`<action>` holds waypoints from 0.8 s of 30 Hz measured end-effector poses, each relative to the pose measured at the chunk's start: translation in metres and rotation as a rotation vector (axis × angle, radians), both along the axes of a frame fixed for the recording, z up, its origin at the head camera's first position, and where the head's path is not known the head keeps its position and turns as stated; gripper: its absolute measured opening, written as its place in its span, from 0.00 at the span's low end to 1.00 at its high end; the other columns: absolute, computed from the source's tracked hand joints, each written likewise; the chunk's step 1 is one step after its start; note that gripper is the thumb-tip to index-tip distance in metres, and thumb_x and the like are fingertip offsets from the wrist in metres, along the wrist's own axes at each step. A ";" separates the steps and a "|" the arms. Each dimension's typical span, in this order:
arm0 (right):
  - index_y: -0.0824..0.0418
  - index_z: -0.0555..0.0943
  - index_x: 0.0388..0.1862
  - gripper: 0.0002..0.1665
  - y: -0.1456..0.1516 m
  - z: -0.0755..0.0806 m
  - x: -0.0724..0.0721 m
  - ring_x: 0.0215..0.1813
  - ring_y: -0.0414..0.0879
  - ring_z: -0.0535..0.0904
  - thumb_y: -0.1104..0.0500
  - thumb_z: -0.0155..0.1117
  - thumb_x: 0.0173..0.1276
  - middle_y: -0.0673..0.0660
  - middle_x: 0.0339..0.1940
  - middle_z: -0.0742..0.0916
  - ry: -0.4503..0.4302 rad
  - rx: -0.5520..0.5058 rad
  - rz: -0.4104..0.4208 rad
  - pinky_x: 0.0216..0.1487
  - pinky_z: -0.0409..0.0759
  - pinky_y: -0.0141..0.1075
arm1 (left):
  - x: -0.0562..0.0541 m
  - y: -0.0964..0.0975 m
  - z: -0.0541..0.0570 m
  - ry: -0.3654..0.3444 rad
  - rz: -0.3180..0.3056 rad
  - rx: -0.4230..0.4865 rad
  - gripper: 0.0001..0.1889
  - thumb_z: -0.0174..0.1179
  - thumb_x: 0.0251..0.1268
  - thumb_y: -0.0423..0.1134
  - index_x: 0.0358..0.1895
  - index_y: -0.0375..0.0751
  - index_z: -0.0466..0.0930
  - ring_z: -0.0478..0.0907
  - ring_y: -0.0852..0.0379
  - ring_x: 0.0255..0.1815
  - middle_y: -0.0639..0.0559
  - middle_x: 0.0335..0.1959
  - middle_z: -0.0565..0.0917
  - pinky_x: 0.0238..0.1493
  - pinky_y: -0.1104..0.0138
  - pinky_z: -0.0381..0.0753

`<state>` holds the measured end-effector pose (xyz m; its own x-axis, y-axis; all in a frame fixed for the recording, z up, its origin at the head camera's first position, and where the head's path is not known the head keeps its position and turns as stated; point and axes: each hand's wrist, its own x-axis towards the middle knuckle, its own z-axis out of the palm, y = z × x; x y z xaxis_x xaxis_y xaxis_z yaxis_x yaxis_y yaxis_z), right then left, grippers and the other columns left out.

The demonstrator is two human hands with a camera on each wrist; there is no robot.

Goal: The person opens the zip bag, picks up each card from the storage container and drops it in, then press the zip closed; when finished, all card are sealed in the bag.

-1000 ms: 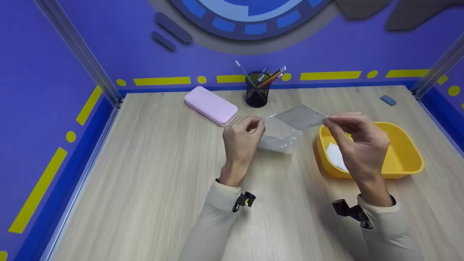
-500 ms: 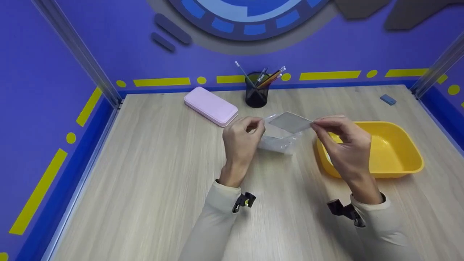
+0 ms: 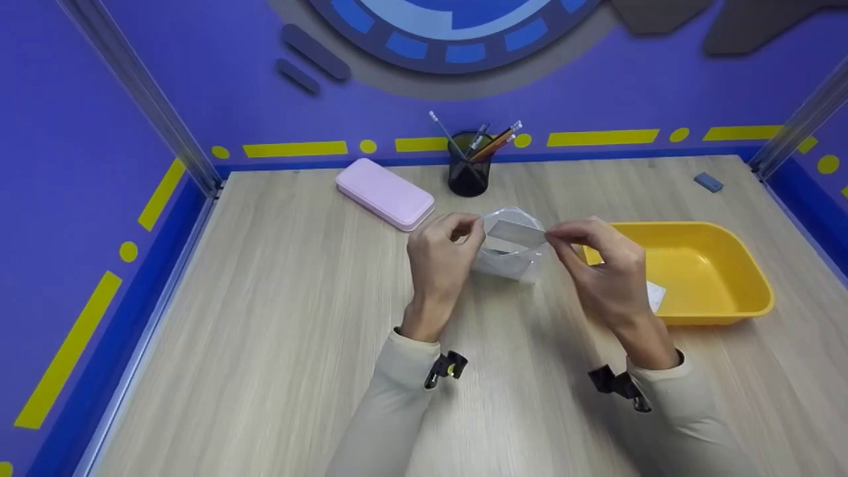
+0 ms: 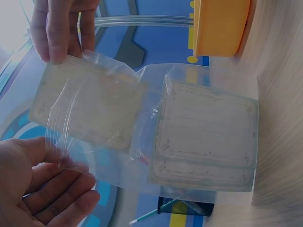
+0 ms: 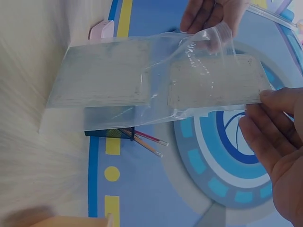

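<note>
My left hand (image 3: 442, 255) pinches the rim of a clear plastic zip bag (image 3: 507, 265), whose mouth gapes upward. Between the thumb and fingers of my right hand (image 3: 603, 265) is a thin rectangular card (image 3: 518, 233) with a bordered print. Most of that card sits inside the bag's mouth, its outer edge still in my fingertips. Lower in the bag, several similar cards (image 4: 206, 137) show through the plastic in the left wrist view. The bag's bottom end is close over the table in the right wrist view.
A yellow bin (image 3: 702, 265) with a white piece (image 3: 654, 295) in it stands under and right of my right hand. Behind are a pink case (image 3: 385, 193) and a black mesh cup (image 3: 469, 173) of pencils. A small blue block (image 3: 709, 182) lies at the back right.
My right hand has moved left with the card, from outside the bag into its mouth. The left hand has stayed in place, and the bag's opening looks rounder.
</note>
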<state>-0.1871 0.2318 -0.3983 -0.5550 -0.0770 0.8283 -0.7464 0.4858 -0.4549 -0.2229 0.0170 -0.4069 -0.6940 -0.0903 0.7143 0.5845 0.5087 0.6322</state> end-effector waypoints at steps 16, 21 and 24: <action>0.65 0.89 0.41 0.14 0.002 -0.003 -0.002 0.39 0.44 0.83 0.79 0.76 0.60 0.57 0.36 0.89 -0.082 0.060 0.001 0.48 0.80 0.24 | -0.001 0.001 -0.003 0.016 -0.015 0.001 0.02 0.71 0.60 0.28 0.32 0.37 0.92 0.86 0.59 0.29 0.51 0.28 0.90 0.36 0.70 0.84; 0.65 0.89 0.41 0.14 0.003 -0.001 0.000 0.38 0.42 0.82 0.79 0.75 0.61 0.56 0.36 0.88 -0.118 0.066 -0.002 0.47 0.79 0.23 | 0.001 0.002 -0.002 0.004 -0.021 -0.003 0.02 0.71 0.61 0.29 0.32 0.38 0.92 0.87 0.59 0.30 0.52 0.29 0.90 0.37 0.70 0.84; 0.65 0.89 0.41 0.13 0.004 0.000 0.001 0.39 0.42 0.82 0.79 0.74 0.63 0.56 0.37 0.89 -0.144 0.081 0.001 0.48 0.80 0.24 | 0.001 0.002 -0.002 0.001 -0.024 -0.008 0.02 0.71 0.61 0.29 0.33 0.38 0.93 0.87 0.59 0.30 0.52 0.29 0.90 0.37 0.70 0.84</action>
